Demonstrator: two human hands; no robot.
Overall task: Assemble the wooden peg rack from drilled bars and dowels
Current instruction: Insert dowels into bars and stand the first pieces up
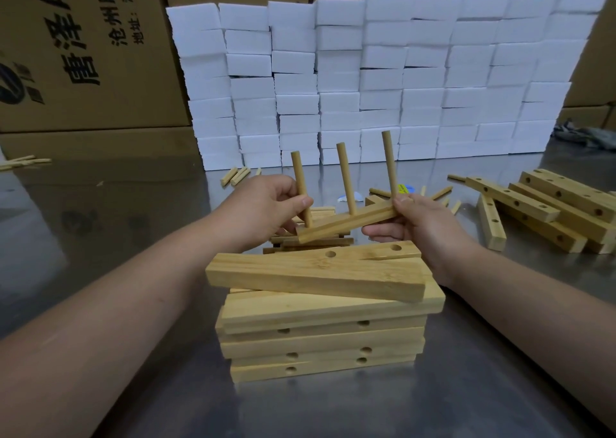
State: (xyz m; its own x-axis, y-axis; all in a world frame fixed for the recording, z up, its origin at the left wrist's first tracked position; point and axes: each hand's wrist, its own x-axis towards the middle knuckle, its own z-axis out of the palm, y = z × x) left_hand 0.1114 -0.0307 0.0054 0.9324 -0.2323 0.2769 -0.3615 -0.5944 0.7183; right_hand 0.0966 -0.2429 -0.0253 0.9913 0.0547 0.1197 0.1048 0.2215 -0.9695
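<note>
A steel table (100, 237) fills the view, with cardboard boxes (83, 54) at 10 o'clock and a wall of white foam blocks (366, 81) at 12 o'clock. A stack of drilled wooden bars (320, 321) sits at 6 o'clock; another pile of bars (546, 211) lies at 3 o'clock. Above the near stack, at the centre, both hands hold a bar (346, 224) tilted up to the right, with three dowels standing in it. The left hand (260, 211) has its fingers closed around the left dowel (301, 187). The right hand (416, 217) pinches the bar's right end between thumb and fingers, beside the right dowel (389, 164); the middle dowel (345, 177) stands free. Loose dowels (235, 176) lie scattered behind.
</note>
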